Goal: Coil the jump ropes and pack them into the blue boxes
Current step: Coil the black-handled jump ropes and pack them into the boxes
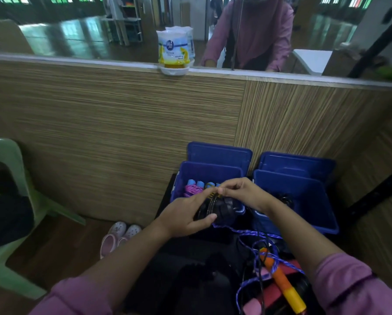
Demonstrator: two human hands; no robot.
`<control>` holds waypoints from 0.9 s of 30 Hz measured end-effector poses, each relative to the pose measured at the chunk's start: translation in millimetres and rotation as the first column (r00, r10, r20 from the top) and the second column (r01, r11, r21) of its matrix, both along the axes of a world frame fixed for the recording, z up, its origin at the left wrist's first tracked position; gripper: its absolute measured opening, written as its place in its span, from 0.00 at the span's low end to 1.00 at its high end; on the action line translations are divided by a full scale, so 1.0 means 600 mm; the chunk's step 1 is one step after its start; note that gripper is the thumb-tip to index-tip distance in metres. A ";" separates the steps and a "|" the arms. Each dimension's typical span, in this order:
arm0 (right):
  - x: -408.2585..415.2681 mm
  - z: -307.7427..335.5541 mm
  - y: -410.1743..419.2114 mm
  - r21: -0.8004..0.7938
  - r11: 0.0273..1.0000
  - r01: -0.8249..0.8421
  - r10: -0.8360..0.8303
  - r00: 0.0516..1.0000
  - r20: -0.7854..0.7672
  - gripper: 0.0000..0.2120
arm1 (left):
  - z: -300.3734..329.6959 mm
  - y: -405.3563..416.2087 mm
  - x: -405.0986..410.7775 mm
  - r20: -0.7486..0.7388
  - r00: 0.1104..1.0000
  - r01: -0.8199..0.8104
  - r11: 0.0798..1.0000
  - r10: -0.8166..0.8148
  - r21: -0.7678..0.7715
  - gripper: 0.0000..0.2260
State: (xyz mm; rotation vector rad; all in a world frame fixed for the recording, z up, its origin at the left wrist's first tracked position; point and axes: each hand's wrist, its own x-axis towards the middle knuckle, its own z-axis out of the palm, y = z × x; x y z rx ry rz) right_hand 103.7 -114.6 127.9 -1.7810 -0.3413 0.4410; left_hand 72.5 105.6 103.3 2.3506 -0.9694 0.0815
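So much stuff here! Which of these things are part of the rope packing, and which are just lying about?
Part of the job:
- black rope bundle, held by the left hand and right hand
- left blue box, with coiled ropes inside
- right blue box
- loose blue rope
- orange handle

Just lying about:
- air freshener
- green chair
- pink shoes

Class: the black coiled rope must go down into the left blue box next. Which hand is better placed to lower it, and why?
Left. The left hand grips the black coil right over the left box; the right hand only pinches a strand on top.
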 end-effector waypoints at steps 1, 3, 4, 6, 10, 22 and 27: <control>-0.001 -0.001 0.001 0.024 0.999 0.038 -0.038 0.999 -0.015 0.07 | 0.003 0.001 0.003 0.019 1.000 0.006 1.000 -0.006 -0.016 0.28; -0.001 -0.004 0.002 0.016 0.995 0.098 -0.097 0.995 -0.025 0.10 | 0.007 0.007 0.006 0.044 0.999 0.004 0.999 -0.002 -0.054 0.25; -0.001 -0.007 0.001 -0.006 0.993 0.118 -0.118 0.993 -0.017 0.11 | 0.009 0.010 0.007 0.039 0.999 -0.018 0.995 0.022 -0.096 0.23; -0.009 -0.014 0.006 -0.028 0.990 0.139 -0.139 0.990 -0.003 0.17 | 0.021 0.013 0.015 0.007 0.993 -0.115 0.968 0.120 -0.223 0.21; -0.030 -0.029 0.056 0.054 0.966 0.253 -0.248 0.965 -0.083 0.20 | 0.035 0.005 0.041 0.018 0.957 -0.270 0.906 0.291 -0.326 0.22; -0.096 -0.066 0.147 -0.508 0.790 0.344 -0.208 0.929 0.306 0.14 | 0.022 0.002 0.092 -0.157 0.559 -0.810 0.495 0.814 -0.315 0.16; -0.122 -0.039 0.173 -0.465 0.831 0.305 -0.174 0.937 0.303 0.15 | 0.010 -0.003 0.094 -0.080 0.548 -0.834 0.536 0.833 -0.131 0.19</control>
